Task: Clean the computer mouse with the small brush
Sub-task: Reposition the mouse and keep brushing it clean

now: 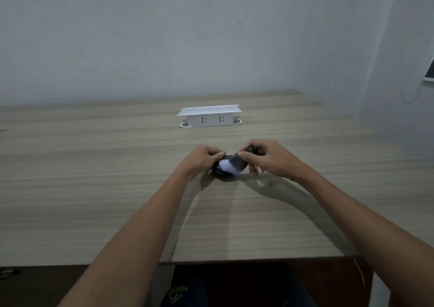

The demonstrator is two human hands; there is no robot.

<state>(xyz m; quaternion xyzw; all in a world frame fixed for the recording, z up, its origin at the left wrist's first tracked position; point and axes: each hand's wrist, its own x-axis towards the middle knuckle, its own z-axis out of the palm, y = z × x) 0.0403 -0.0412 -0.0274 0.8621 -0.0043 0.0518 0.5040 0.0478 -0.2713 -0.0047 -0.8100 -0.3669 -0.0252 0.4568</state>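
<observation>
At the frame's center, your left hand (203,159) gripped the mouse (223,174) on the table (94,189). Your right hand (267,158) fingers pinched the brush (231,165), mid-sweep. Next, you likely needed short, light strokes.

white socket box (209,117) (two outlets) on wooden table (94,177).

wood-grain table (94,189), black mouse (219,174), white socket box (209,116)

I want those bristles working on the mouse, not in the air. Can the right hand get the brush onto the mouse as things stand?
Probably yes: the right hand holds the brush with its bristles already over the mouse, which the left hand steadies; nothing lies between.
</observation>
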